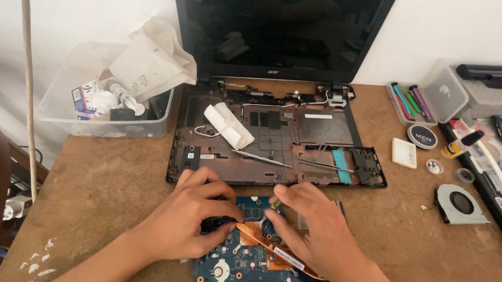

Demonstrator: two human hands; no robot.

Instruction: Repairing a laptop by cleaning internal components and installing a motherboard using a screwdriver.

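**Both hands on the blue motherboard and its copper heat pipe**

The right hand [315,229] pinches a small green-handled tool [275,204], probably a screwdriver, between thumb and fingertips, its tip aimed down at the motherboard [235,271]. The left hand [194,220] has its fingers curled and pressed together on the board's upper left edge, over a dark part; whether it grips anything there cannot be told.

The motherboard lies on the brown table [104,189] directly below both hands, just in front of the opened laptop base [275,137]. The copper heat pipe [272,250] runs with its long axis slanting from beside the left fingertips down to the right, passing under the right hand, which is the nearer one to it.

The tool's tip and whatever it meets are hidden by the fingers. The board's near edge is cut off by the frame. A loose cooling fan [460,204] lies well apart on the right.
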